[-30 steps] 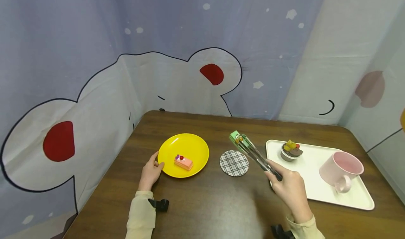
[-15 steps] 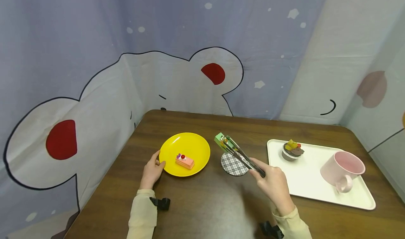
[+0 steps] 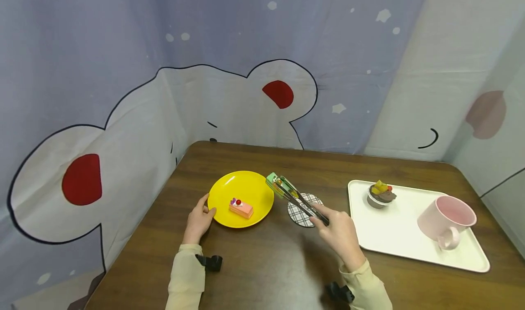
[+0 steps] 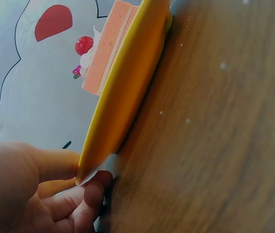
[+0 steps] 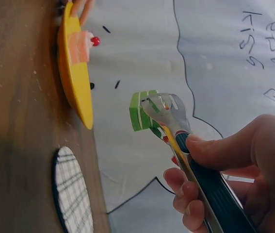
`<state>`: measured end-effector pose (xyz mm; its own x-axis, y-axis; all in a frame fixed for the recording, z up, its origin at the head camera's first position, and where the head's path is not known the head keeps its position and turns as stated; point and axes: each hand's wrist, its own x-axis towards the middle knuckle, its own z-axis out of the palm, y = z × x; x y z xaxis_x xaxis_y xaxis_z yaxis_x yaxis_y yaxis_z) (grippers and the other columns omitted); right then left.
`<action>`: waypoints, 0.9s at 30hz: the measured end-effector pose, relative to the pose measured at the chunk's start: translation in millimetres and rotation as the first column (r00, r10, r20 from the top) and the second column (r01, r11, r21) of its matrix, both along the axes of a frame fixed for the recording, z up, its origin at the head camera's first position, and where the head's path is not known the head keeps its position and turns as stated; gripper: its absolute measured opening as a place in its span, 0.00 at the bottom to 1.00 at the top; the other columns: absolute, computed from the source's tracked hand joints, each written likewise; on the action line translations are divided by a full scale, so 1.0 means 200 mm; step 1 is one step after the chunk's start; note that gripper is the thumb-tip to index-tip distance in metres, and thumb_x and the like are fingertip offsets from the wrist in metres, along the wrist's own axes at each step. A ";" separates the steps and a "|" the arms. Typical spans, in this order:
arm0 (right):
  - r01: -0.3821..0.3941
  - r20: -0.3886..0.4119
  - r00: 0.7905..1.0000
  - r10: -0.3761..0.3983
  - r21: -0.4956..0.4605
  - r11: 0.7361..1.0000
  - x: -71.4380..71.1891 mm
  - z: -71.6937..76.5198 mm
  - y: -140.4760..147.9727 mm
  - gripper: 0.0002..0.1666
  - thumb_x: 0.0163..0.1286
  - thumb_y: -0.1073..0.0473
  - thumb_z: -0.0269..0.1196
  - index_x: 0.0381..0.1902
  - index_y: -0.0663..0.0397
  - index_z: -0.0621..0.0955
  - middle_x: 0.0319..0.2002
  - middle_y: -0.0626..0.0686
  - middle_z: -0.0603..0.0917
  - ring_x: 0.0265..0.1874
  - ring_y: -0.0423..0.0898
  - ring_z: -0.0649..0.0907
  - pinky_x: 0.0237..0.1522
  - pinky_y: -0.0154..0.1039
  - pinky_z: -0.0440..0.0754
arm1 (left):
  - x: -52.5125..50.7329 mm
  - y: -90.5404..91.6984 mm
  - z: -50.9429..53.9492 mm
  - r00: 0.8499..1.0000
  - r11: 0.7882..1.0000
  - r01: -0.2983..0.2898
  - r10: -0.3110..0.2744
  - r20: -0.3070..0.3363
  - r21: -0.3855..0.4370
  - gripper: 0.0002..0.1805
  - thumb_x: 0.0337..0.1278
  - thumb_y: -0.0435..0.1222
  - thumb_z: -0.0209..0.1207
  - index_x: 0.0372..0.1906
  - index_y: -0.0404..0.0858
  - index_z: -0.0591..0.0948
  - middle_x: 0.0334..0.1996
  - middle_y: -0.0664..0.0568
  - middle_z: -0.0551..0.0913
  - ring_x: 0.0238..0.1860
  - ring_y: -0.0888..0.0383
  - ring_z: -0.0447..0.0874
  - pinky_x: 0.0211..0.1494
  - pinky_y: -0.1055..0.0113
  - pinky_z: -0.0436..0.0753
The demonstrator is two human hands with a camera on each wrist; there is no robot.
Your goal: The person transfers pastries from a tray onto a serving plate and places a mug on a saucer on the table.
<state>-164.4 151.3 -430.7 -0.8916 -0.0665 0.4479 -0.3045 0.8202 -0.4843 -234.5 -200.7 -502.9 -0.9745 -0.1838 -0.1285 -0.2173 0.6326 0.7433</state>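
Note:
My left hand point(image 3: 199, 219) pinches the left rim of a yellow plate point(image 3: 242, 184), thumb on top and fingers beneath in the left wrist view. On that plate lies a pink cake slice point(image 4: 110, 48) topped with white cream and a red berry. My right hand point(image 3: 338, 235) grips metal tongs point(image 3: 301, 203) with dark handles. Between the tong tips a green cake slice point(image 5: 139, 111) is held in the air, close to the plate's right rim in the head view. Below the tongs lies a round checked coaster point(image 3: 301, 216), partly covered by them.
At the right of the wooden table point(image 3: 254, 269) stands a white tray point(image 3: 393, 232). It carries a chocolate cupcake point(image 3: 380, 195) with yellow and red topping and a pink mug point(image 3: 440, 221). A printed curtain point(image 3: 229, 23) hangs behind the table.
My right hand has carried the tongs and green cake slice leftward, from beyond the coaster to the plate's right edge. My left hand has stayed on the plate rim.

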 end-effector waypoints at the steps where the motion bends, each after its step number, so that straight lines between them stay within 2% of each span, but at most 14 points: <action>1: -0.004 0.004 1.000 0.004 0.001 1.000 0.00 0.00 -0.01 0.20 0.54 0.61 0.72 0.47 0.52 0.87 0.30 0.64 0.88 0.18 0.51 0.81 0.26 0.46 0.77 | 0.00 0.00 0.00 1.000 1.000 0.001 -0.001 0.001 0.001 0.32 0.68 0.37 0.52 0.73 0.34 0.58 0.35 0.42 0.74 0.32 0.53 0.70 0.37 0.64 0.69; 7: -0.040 0.033 0.999 0.040 0.002 0.999 -0.03 -0.03 -0.06 0.20 0.54 0.60 0.72 0.47 0.50 0.87 0.27 0.62 0.88 0.15 0.44 0.76 0.22 0.41 0.72 | 0.00 -0.01 0.01 1.000 1.000 0.003 -0.003 0.007 -0.001 0.32 0.69 0.38 0.51 0.74 0.34 0.57 0.34 0.42 0.74 0.31 0.52 0.69 0.36 0.65 0.68; 10: -0.046 0.055 0.997 0.046 0.007 0.999 -0.03 -0.04 -0.09 0.20 0.54 0.59 0.71 0.48 0.49 0.87 0.30 0.61 0.88 0.17 0.44 0.77 0.23 0.41 0.73 | 0.00 -0.01 0.01 1.000 1.000 0.003 -0.003 0.010 -0.003 0.33 0.69 0.38 0.51 0.74 0.34 0.57 0.34 0.42 0.74 0.31 0.52 0.69 0.36 0.65 0.68; 12: -0.050 0.071 0.996 0.050 0.006 0.999 -0.04 -0.05 -0.10 0.20 0.55 0.58 0.71 0.48 0.48 0.87 0.34 0.60 0.89 0.20 0.47 0.81 0.25 0.42 0.75 | 0.00 -0.01 0.01 1.000 1.000 0.004 -0.004 0.013 -0.001 0.33 0.69 0.38 0.51 0.74 0.34 0.57 0.35 0.42 0.74 0.31 0.53 0.69 0.36 0.65 0.68; 15: -0.054 0.080 0.995 0.053 0.010 0.998 -0.05 -0.07 -0.12 0.20 0.55 0.57 0.71 0.48 0.47 0.87 0.39 0.58 0.89 0.31 0.53 0.87 0.30 0.47 0.79 | 0.00 -0.01 0.00 1.000 1.000 0.006 -0.006 0.013 0.001 0.33 0.69 0.38 0.51 0.74 0.34 0.57 0.35 0.42 0.74 0.31 0.53 0.69 0.36 0.65 0.68; 18: -0.060 0.087 0.994 0.059 0.012 0.998 -0.07 -0.09 -0.14 0.20 0.55 0.58 0.71 0.48 0.47 0.87 0.41 0.57 0.89 0.37 0.57 0.88 0.34 0.50 0.80 | -0.01 -0.01 -0.01 1.000 1.000 0.008 -0.008 0.007 0.002 0.33 0.69 0.38 0.51 0.74 0.34 0.57 0.34 0.42 0.73 0.31 0.53 0.69 0.35 0.65 0.68; 22: -0.069 0.094 0.993 0.066 0.026 0.997 -0.09 -0.11 -0.16 0.19 0.56 0.58 0.70 0.48 0.47 0.87 0.40 0.55 0.89 0.36 0.54 0.88 0.35 0.50 0.81 | -0.01 -0.01 0.00 1.000 1.000 0.011 -0.011 0.002 0.003 0.33 0.68 0.38 0.51 0.74 0.34 0.57 0.34 0.42 0.74 0.31 0.53 0.69 0.35 0.65 0.68; 27: -0.079 0.093 0.993 0.074 0.057 0.995 -0.11 -0.14 -0.17 0.18 0.55 0.58 0.71 0.46 0.47 0.87 0.36 0.54 0.89 0.25 0.45 0.81 0.28 0.43 0.76 | -0.01 0.00 0.00 1.000 1.000 0.009 -0.009 0.011 0.009 0.33 0.69 0.38 0.51 0.74 0.34 0.57 0.34 0.42 0.74 0.31 0.53 0.69 0.35 0.65 0.68</action>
